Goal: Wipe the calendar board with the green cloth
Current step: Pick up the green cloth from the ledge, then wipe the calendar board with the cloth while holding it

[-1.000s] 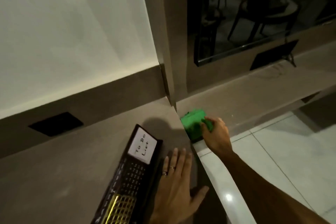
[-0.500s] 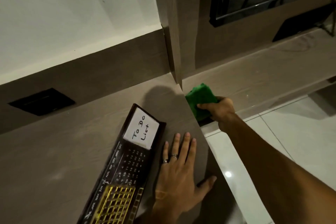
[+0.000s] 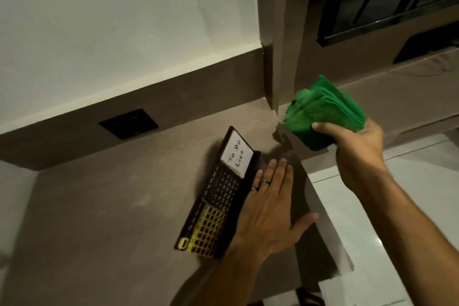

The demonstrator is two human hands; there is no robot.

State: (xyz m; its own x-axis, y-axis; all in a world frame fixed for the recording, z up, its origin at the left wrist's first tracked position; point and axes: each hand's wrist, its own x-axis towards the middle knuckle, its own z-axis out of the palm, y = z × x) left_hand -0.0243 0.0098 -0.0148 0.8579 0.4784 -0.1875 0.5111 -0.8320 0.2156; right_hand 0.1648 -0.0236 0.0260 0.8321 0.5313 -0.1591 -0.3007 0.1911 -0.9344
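Observation:
The calendar board is a long dark panel lying flat on the brown counter, with a white "To Do List" patch at its far end and a yellow grid at its near end. My left hand rests flat on the counter, fingers spread, touching the board's right edge. My right hand holds the folded green cloth in the air, up and to the right of the board, above the counter's corner.
A black wall socket plate sits in the brown backsplash to the left. A brown pillar rises behind the counter's corner. A lower ledge runs off to the right. White floor tiles lie beyond the counter's right edge.
My right hand has lifted the green cloth off the ledge and raised it into the air. My left hand has stayed flat beside the board.

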